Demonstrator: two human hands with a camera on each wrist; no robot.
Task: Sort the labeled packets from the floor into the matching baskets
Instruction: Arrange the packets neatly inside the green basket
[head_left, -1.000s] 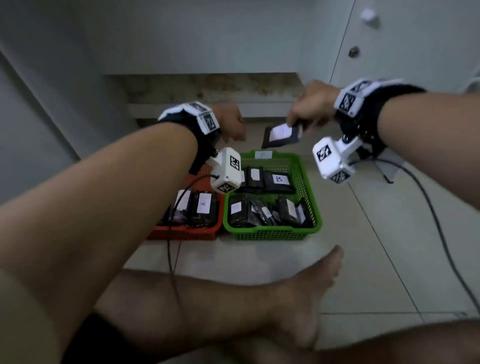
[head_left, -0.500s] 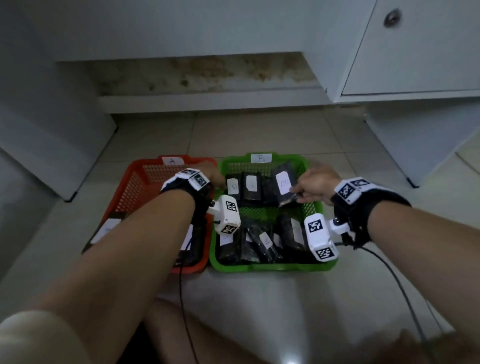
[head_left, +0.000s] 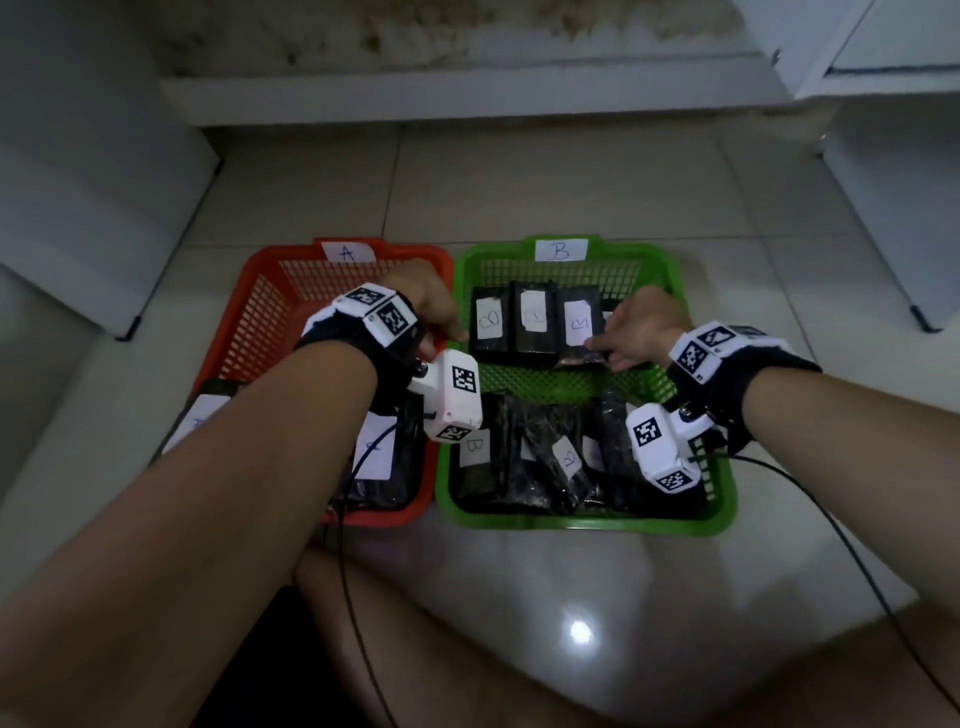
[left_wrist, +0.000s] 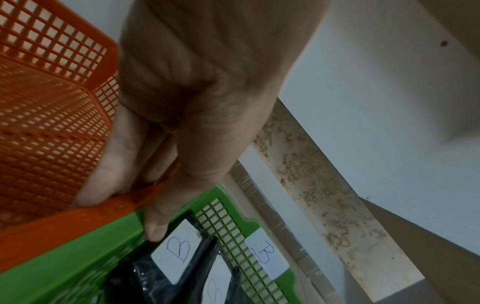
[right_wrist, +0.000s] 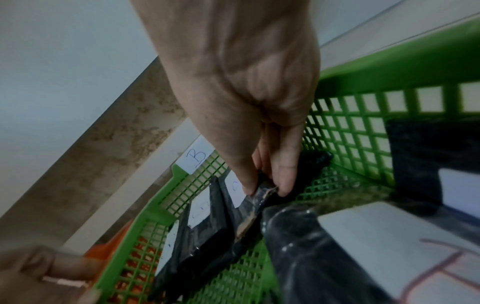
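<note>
- The green basket (head_left: 582, 519) is sitting on the floor, touching the red basket (head_left: 260, 332) on its left.
- The left hand (head_left: 434, 304) is gripping the red basket's rim beside it.
- The right hand (head_left: 641, 330) is pinching a packet (head_left: 576, 332) at its far row.

Red basket (head_left: 270, 317) tagged A and green basket (head_left: 719, 499) tagged B side by side on tiled floor (head_left: 519, 187). Left hand (head_left: 434, 304) over their shared edge. Right hand (head_left: 647, 325) touching rightmost black packet (head_left: 579, 325) in green basket's back row.
</note>
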